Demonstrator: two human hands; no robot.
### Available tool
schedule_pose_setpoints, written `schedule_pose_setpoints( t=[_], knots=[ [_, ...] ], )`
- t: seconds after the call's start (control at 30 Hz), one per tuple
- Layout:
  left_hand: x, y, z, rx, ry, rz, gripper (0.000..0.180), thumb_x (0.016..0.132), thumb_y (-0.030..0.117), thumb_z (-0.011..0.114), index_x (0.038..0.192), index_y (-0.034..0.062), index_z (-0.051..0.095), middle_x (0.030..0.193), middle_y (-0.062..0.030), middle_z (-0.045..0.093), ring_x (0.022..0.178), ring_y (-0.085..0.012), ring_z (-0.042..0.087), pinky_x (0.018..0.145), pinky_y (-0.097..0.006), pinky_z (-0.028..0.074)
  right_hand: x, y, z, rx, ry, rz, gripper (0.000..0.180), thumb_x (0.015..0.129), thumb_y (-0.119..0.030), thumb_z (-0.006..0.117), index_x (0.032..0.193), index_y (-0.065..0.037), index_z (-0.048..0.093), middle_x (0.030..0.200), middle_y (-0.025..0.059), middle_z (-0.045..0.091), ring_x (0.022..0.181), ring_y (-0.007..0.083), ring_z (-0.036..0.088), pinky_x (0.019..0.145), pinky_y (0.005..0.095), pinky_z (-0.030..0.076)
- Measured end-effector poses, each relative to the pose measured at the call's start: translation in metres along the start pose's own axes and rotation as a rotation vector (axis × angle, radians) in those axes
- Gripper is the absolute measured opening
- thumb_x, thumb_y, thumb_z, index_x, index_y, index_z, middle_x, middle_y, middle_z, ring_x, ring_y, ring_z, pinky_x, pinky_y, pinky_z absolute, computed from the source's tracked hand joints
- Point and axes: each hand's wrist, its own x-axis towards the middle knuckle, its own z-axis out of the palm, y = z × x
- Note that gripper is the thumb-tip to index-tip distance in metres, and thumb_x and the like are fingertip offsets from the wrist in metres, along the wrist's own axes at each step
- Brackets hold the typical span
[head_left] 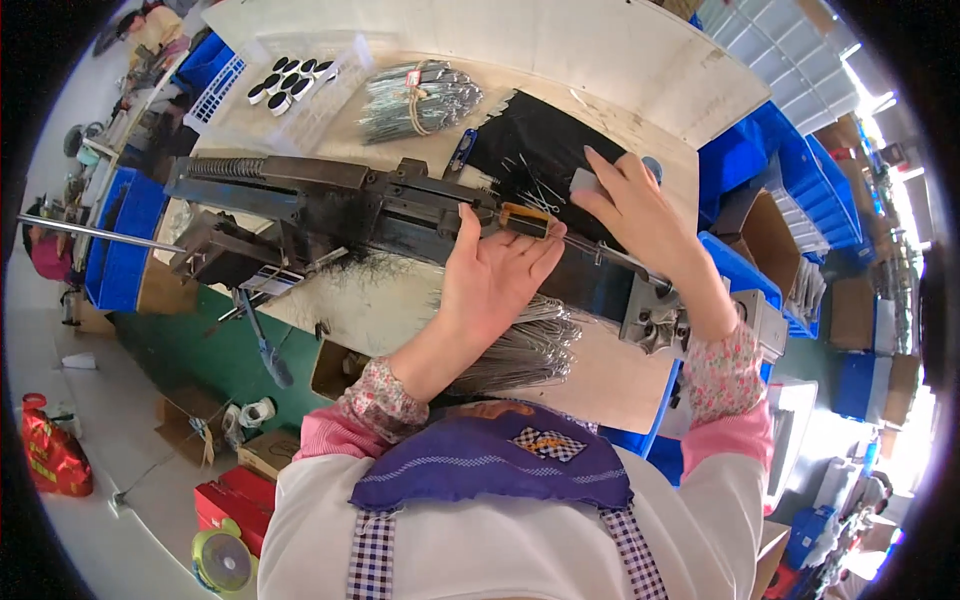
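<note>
Across the wooden bench (640, 375), starting at your left, the long black machine (330, 205) runs slantwise and fills the middle, leaving bare board only along the near edge, where a fan of wire pieces (525, 350) lies under your wrist. Your left hand (492, 275) rests on the machine, fingers together, pinching a small orange-and-black part (524, 220) against the rail. Further right, your right hand (640, 210) presses flat, fingers spread, on a black sheet (530, 140) strewn with loose wires, hemmed by blue crates (790, 170) past the bench's edge.
</note>
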Motion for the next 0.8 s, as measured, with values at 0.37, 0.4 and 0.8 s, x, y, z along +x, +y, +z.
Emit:
schedule_pose_setpoints(
  t=[0.37, 0.4, 0.8],
  knots=[
    [-0.016, 0.001, -0.007, 0.145, 0.0, 0.11, 0.069, 0.099, 0.056, 0.03, 0.132, -0.004, 0.039, 0.137, -0.0139, 0.045, 0.129, -0.0246, 0.042, 0.113, -0.038, 0.03, 0.002, -0.03, 0.013, 0.525, 0.14, 0.201, 0.012, 0.076, -0.01, 0.069, 0.088, -0.008, 0.072, 0.071, 0.0062, 0.06, 0.075, 0.0222, 0.061, 0.076, 0.0341, 0.04],
    [-0.016, 0.0, -0.006, 0.169, 0.007, 0.122, 0.069, 0.099, 0.056, 0.03, 0.133, -0.004, 0.038, 0.136, -0.0139, 0.045, 0.13, -0.0246, 0.041, 0.113, -0.038, 0.03, 0.005, -0.035, 0.015, 0.482, 0.125, 0.169, 0.013, 0.076, -0.011, 0.069, 0.088, -0.008, 0.071, 0.072, 0.0055, 0.06, 0.075, 0.0221, 0.061, 0.077, 0.0335, 0.04],
    [-0.01, 0.002, 0.001, 0.301, 0.044, 0.107, 0.073, 0.098, 0.057, 0.029, 0.132, -0.0069, 0.038, 0.136, -0.0173, 0.045, 0.13, -0.0272, 0.041, 0.114, -0.041, 0.028, 0.003, -0.029, 0.007, 0.299, 0.128, 0.049, 0.011, 0.077, -0.011, 0.069, 0.087, -0.011, 0.072, 0.073, 0.0032, 0.06, 0.074, 0.0223, 0.059, 0.079, 0.0352, 0.037]
  ],
)
